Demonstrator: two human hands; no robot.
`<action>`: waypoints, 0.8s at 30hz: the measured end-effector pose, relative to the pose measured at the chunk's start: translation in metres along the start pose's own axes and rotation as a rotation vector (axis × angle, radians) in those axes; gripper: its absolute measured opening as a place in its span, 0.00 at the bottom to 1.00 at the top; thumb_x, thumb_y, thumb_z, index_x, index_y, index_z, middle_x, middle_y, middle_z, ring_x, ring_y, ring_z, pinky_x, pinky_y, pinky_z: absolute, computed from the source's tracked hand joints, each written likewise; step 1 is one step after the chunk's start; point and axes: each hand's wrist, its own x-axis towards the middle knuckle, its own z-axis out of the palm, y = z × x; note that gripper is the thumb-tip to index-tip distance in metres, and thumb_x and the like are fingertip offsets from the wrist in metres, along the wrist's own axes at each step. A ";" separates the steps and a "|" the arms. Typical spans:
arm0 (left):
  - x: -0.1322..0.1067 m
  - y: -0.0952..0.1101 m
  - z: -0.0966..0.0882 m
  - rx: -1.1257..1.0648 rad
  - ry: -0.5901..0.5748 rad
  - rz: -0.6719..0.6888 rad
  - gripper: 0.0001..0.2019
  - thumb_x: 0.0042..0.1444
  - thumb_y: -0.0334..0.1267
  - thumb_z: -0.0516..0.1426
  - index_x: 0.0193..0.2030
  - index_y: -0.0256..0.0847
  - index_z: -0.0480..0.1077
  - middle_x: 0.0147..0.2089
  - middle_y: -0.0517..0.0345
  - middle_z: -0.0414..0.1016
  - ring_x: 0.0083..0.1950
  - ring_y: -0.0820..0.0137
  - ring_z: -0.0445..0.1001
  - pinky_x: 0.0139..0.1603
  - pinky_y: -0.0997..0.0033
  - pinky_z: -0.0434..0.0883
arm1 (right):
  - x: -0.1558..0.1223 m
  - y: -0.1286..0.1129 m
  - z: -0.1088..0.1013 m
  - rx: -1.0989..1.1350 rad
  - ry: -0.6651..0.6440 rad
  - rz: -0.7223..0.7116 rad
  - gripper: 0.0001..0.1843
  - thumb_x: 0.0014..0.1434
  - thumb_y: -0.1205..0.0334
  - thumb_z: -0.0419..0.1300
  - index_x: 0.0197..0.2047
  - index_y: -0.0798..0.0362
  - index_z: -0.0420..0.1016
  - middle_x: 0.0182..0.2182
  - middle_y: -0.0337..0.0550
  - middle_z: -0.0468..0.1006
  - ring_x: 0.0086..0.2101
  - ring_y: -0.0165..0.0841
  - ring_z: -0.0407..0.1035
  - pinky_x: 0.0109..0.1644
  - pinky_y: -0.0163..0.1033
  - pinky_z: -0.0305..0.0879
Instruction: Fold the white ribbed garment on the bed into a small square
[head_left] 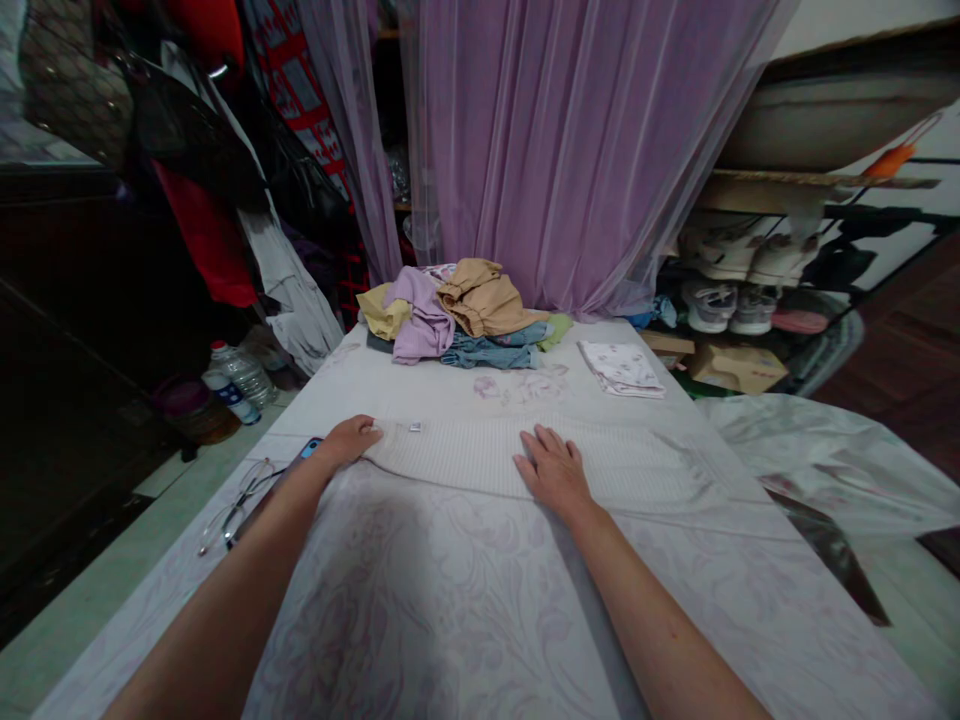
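Sweater [480,458] lies long axis left-right across bed [450,610]; left hand [349,440] curled on its left end, grip unclear; right hand [553,472] flat, fingers spread, on its middle.

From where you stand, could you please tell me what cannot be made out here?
Head view only.
The phone: mostly under the wrist of the left hand.
Whether the left hand grips the white knit garment: its fingers curl out of sight.
The small tag on the garment: too small to read.
The clothes pile: upper pieces cover the lower ones.
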 end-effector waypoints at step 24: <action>-0.030 0.034 0.082 0.565 0.181 0.586 0.28 0.63 0.53 0.50 0.67 0.43 0.63 0.73 0.45 0.54 0.74 0.51 0.50 0.71 0.43 0.50 | 0.030 0.008 -0.013 0.003 -0.106 -0.137 0.32 0.69 0.46 0.42 0.71 0.52 0.54 0.72 0.52 0.48 0.70 0.42 0.42 0.70 0.59 0.38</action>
